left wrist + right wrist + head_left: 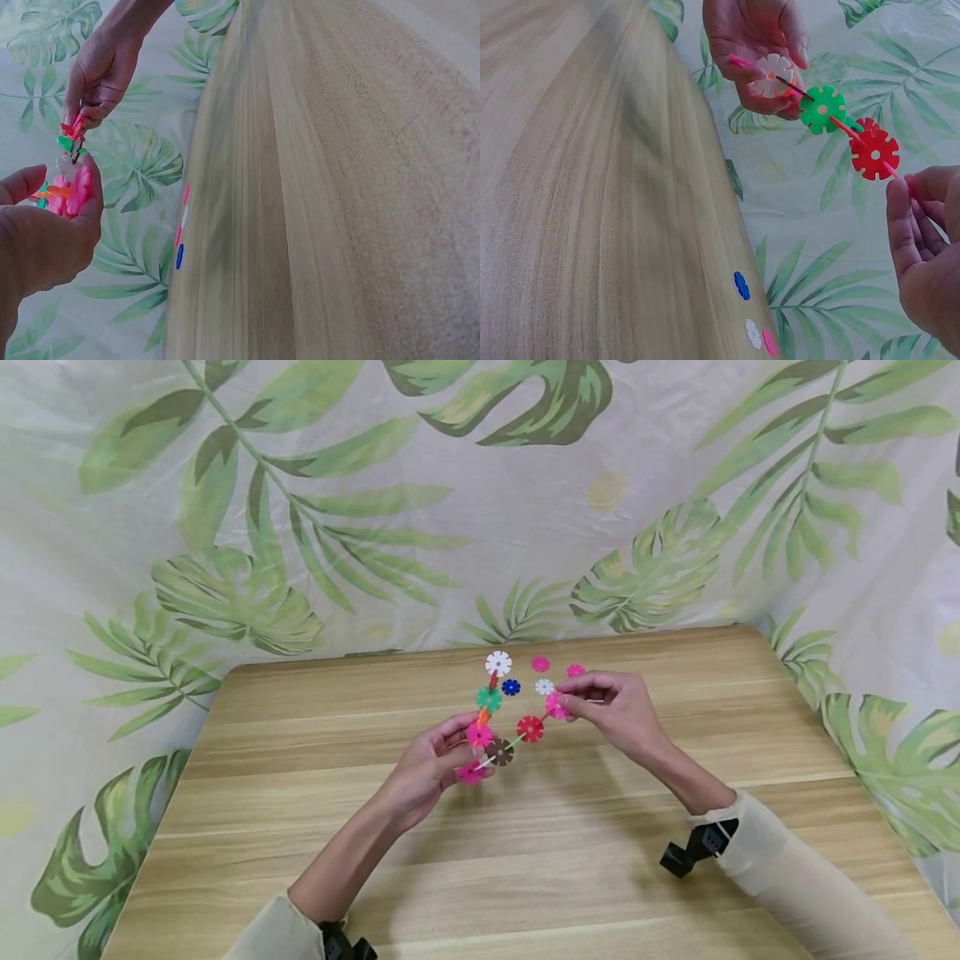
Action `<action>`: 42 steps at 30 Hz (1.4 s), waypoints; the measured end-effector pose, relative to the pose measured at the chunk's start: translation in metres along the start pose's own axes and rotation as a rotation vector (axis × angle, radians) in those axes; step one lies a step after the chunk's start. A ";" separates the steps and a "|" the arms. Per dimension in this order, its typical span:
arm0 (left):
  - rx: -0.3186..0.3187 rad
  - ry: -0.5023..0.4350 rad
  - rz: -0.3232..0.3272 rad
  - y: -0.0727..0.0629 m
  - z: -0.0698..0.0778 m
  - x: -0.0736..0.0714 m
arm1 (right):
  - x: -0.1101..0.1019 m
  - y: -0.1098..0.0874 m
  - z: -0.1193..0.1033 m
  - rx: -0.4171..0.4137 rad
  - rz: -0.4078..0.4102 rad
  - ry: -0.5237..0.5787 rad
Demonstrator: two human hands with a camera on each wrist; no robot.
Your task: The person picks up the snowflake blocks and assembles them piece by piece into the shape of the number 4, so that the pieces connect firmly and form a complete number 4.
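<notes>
Both hands hold up a V-shaped string of slotted plastic discs, joined edge to edge, above the wooden table. My left hand (429,770) grips it at the bottom left, by the pink discs (471,772). From there one branch goes up through an orange disc and a green disc (489,698) to a white disc (498,663). The other runs right through a brown disc (500,752) and a red disc (530,728). At that branch's end, my right hand (628,717) pinches a pink disc (890,169) between thumb and fingers.
Loose discs lie near the table's far edge: a blue one (511,687), a white one (543,687) and two pink ones (540,664). A leaf-printed curtain (375,527) hangs behind the wooden table (315,793). Each wrist carries a black camera (701,846).
</notes>
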State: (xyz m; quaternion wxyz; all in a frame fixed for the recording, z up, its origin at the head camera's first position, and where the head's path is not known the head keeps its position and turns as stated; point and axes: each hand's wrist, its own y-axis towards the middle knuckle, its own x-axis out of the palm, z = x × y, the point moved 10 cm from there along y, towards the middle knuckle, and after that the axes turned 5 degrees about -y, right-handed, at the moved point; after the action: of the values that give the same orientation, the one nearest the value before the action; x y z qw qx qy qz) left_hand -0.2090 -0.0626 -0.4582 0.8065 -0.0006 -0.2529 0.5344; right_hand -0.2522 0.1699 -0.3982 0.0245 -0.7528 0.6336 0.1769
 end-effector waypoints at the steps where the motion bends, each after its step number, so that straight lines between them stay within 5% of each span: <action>1: -0.001 -0.001 0.001 0.000 0.000 0.000 | 0.000 0.000 0.000 -0.001 -0.001 0.001; 22: 0.023 0.121 0.051 0.007 0.000 0.002 | 0.006 -0.001 0.003 -0.006 -0.022 0.011; 32: 0.017 0.103 0.130 0.008 0.000 -0.003 | 0.008 -0.005 0.007 0.005 -0.047 0.021; 42: 0.011 0.062 0.142 0.008 0.000 -0.004 | 0.009 -0.006 0.010 -0.008 -0.074 0.041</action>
State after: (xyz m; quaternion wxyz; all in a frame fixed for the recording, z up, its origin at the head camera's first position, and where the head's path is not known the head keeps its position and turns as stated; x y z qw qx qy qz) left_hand -0.2170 -0.0632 -0.4617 0.7740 -0.0310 -0.2241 0.5914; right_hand -0.2474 0.1655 -0.4108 0.0147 -0.7793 0.6050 0.1630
